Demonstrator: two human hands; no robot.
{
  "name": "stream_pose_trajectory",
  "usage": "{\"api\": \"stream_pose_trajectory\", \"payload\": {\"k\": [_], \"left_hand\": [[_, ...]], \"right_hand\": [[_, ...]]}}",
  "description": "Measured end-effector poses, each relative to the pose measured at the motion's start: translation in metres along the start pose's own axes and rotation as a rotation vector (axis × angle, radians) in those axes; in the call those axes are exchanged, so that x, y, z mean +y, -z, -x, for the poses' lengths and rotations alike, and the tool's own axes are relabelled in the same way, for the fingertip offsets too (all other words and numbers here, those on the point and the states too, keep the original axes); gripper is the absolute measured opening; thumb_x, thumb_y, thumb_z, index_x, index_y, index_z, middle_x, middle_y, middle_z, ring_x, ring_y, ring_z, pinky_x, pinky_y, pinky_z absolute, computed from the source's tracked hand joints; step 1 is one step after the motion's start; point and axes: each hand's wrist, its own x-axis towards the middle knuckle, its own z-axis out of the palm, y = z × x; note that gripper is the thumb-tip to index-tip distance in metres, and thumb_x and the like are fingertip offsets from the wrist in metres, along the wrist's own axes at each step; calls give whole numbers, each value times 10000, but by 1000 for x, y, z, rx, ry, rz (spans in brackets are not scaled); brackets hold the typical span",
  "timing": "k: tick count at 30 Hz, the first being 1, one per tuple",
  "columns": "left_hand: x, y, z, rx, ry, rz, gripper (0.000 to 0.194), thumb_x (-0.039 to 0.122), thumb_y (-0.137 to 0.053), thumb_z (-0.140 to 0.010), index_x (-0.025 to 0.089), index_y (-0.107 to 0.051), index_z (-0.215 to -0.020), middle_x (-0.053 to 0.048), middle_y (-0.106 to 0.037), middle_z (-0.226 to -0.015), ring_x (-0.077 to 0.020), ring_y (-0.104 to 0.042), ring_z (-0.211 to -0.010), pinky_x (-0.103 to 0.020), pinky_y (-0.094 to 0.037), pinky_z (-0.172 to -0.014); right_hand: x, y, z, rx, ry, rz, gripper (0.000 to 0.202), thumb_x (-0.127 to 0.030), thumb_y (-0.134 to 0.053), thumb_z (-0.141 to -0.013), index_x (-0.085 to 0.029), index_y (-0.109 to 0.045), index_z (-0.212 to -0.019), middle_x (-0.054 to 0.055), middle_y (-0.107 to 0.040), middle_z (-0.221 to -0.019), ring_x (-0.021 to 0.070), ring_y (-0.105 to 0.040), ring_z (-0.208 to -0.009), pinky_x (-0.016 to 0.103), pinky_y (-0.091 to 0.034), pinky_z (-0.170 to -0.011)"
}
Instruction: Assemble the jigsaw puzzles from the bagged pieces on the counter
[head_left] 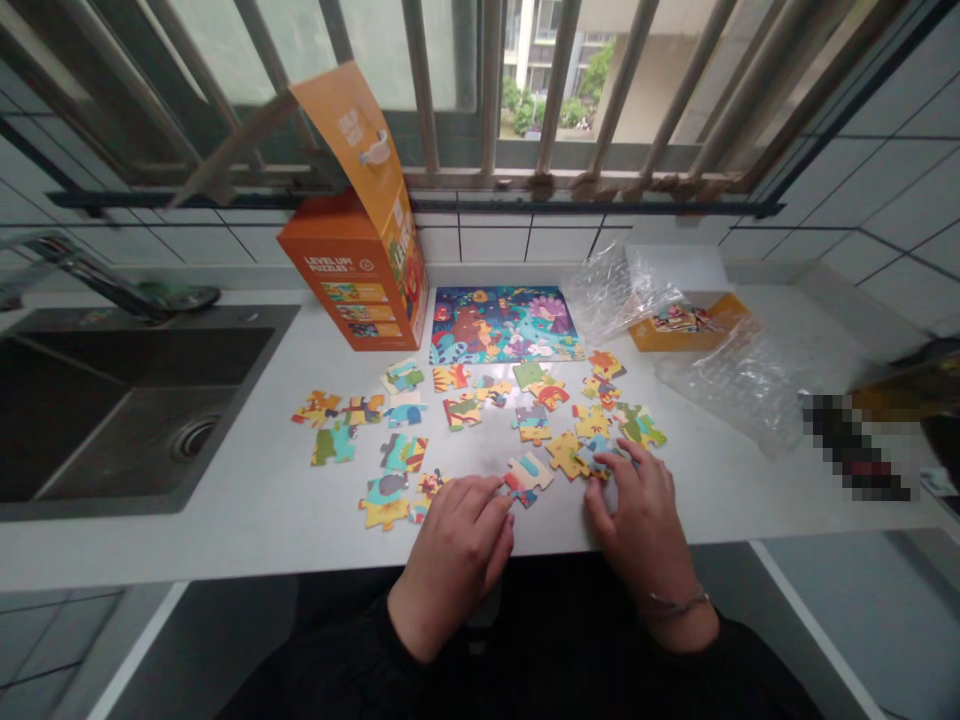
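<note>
My left hand [461, 525] is closed at the counter's front, its curled fingertips gripping the left edge of a cream, red and blue puzzle piece [534, 470]. On the right, my right hand [643, 510] has thumb and fingers bent around a light blue puzzle piece [595, 450], partly hidden by the fingers. A yellow puzzle piece [566, 456] lies directly beside it. Several loose pieces spread over the counter, among them a teal and green one [333, 443] at left and a green one [641, 425] at right. Behind them lies a dark blue picture sheet [506, 325] with animals.
An orange puzzle box [349, 275] stands upright at the back, flap raised. Crumpled clear plastic [742, 385] and an open orange box tray [686, 325] lie at right. A sink [142, 420] with a tap [97, 275] is at left. Window bars rise behind the counter [262, 535].
</note>
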Motion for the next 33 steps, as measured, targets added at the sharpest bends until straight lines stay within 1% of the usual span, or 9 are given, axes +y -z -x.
{"api": "stream_pose_trajectory", "payload": {"k": [5,9,12,14,17,21,25,30,33], "left_hand": [[-25,15,-8,4,162,-91,197,222,-571,-1058,184,-712,-1189,-138,-742,-1271,-317,-676,-1183,-511,-538,-1057],[-65,39,-30,-32,393,-342,309,309,-547,-1063,127,-697,-1264,-179,-715,-1295,-363,-645,-1204,-514,-517,-1072],[-96,54,-47,-91,533,-514,395,401,-574,-1029,100,-698,-1253,-206,-695,-1223,-403,-628,-1164,-522,-517,-1034],[-115,59,-54,-168,570,-546,443,479,-606,-992,113,-718,-1215,-205,-682,-1172,-417,-622,-1128,-528,-520,-1005],[-136,59,-58,-271,553,-493,472,497,-602,-970,137,-725,-1250,-201,-659,-1196,-416,-615,-1136,-528,-513,-1013],[-158,58,-60,-301,527,-355,528,496,-626,-938,140,-695,-1323,-190,-634,-1269,-390,-608,-1196,-499,-488,-1086],[-175,59,-63,-311,530,-276,508,536,-686,-880,165,-710,-1226,-162,-643,-1217,-369,-620,-1184,-459,-488,-1088],[-183,63,-71,-353,543,-260,544,580,-761,-805,171,-722,-1162,-146,-656,-1138,-362,-641,-1133,-437,-495,-1048],[-185,66,-78,-340,566,-245,526,571,-833,-727,184,-712,-1061,-128,-663,-1072,-343,-655,-1047,-411,-510,-960]], "right_hand": [[-18,-1,-3,-48,67,-32,261,-293,-642,-1021,-216,-643,-1270,190,-595,-1467,404,-511,-1459,692,-416,-1221],[-47,-5,-1,-160,153,-99,306,-366,-707,-1017,-250,-640,-1291,139,-667,-1445,392,-503,-1493,715,-273,-1304],[-61,-11,1,-233,139,-108,356,-403,-742,-996,-257,-642,-1305,134,-678,-1458,407,-504,-1494,743,-232,-1302],[-64,-14,2,-239,113,-112,351,-388,-747,-991,-255,-645,-1300,136,-689,-1440,406,-529,-1469,751,-248,-1288],[-63,-15,1,-215,88,-133,304,-332,-730,-997,-251,-647,-1278,128,-719,-1373,388,-577,-1415,752,-271,-1275],[-60,-14,-2,-210,91,-195,263,-278,-725,-992,-257,-647,-1242,112,-729,-1315,359,-625,-1340,750,-288,-1272],[-56,-16,-2,-183,109,-286,255,-252,-739,-980,-263,-637,-1213,107,-717,-1287,331,-655,-1280,729,-374,-1250],[-50,-17,6,-194,173,-460,229,-200,-703,-1012,-280,-639,-1218,120,-644,-1371,281,-674,-1294,524,-604,-1129],[-46,-15,10,-224,202,-552,227,-162,-671,-1029,-288,-643,-1215,107,-629,-1389,245,-704,-1261,429,-651,-1073]]}}
